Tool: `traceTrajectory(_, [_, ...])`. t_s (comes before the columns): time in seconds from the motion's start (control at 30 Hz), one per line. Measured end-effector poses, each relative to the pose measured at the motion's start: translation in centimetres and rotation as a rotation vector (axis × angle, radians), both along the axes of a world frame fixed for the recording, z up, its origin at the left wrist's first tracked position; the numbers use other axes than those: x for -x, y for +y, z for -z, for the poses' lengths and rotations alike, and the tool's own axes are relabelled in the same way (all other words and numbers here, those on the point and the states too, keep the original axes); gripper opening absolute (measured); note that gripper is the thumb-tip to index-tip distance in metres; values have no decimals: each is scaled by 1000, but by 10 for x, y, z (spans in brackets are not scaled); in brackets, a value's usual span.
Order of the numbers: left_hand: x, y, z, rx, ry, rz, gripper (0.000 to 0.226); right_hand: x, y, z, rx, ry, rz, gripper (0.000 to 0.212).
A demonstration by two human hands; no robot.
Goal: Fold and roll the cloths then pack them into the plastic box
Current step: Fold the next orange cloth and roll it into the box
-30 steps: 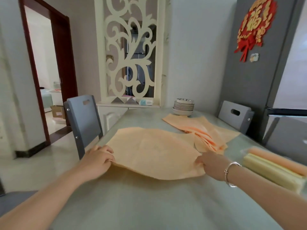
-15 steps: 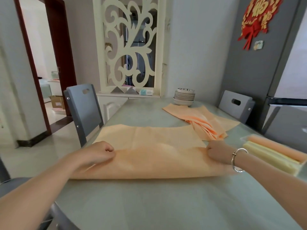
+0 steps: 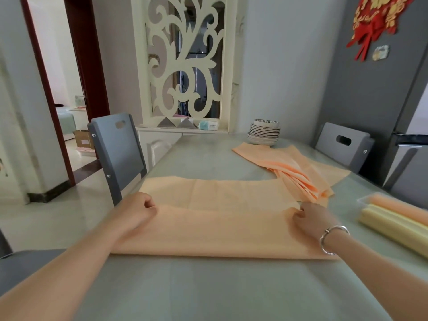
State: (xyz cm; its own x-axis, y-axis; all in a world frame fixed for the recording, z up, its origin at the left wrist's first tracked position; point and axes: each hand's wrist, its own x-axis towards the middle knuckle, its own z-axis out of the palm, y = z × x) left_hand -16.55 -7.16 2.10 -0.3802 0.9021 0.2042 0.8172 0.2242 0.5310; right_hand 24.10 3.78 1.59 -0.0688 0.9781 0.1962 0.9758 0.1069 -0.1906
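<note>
Holding the folded edge of the orange cloth (image 3: 222,218) at both ends, the left hand (image 3: 136,212) and the right hand (image 3: 312,218) pinch it with curled fingers. The cloth lies across the near part of the desk (image 3: 208,293), half folded. If one hand pulls more, the fold can go crooked and the roll becomes uneven. The plastic box (image 3: 361,200) at the right already holds rolls, and the pile of cloths (image 3: 294,167) just beside the right hand may catch.
</note>
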Motion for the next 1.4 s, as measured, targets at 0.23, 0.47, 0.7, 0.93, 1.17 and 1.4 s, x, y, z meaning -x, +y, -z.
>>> traceTrajectory(0.23, [2, 18, 18, -90, 18, -44, 22, 4, 17, 14, -86, 14, 18, 23])
traceTrajectory(0.47, [-1, 18, 17, -79, 115, -78, 20, 10, 18, 17, -65, -57, 65, 31])
traceTrajectory(0.7, [-57, 15, 8, -299, 589, 144, 29, 17, 3, 9, -228, -172, 44, 47])
traceTrajectory(0.93, [-103, 14, 17, 279, 335, 224, 59, 43, -19, 10, -64, -148, -281, 49])
traceTrajectory(1.17, [-103, 11, 26, 284, 319, 189, 62, 49, -32, 15, 182, -109, -297, 56])
traceTrajectory(1.4, [-100, 14, 24, 245, 370, 170, 60, 49, -29, 16, 221, -133, -292, 60])
